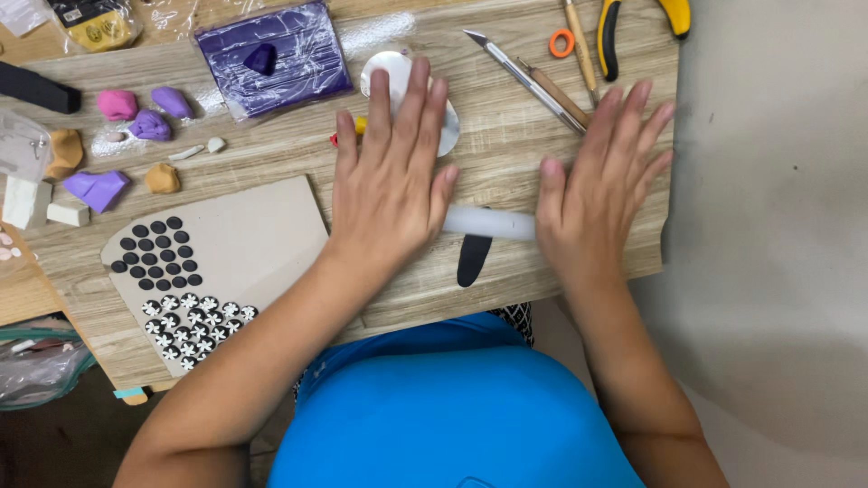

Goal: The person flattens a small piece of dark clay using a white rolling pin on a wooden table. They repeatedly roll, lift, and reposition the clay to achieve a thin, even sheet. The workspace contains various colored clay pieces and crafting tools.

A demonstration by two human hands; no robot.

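My left hand (391, 181) and my right hand (599, 190) lie flat, fingers spread, on the two ends of a clear roller (493, 222) lying across the wooden table (506, 136). A flat strip of black clay (473, 260) sticks out from under the roller toward me. A round white disc (391, 74) lies partly under my left fingers, with a small red and yellow piece (359, 126) beside them.
A beige board (258, 239) at left carries several black clay dots (155, 253) and black-and-white flower discs (194, 325). Purple clay in plastic wrap (271, 56), coloured clay lumps (149, 113), a craft knife (520, 77), wooden tools and yellow pliers (637, 23) lie at the back.
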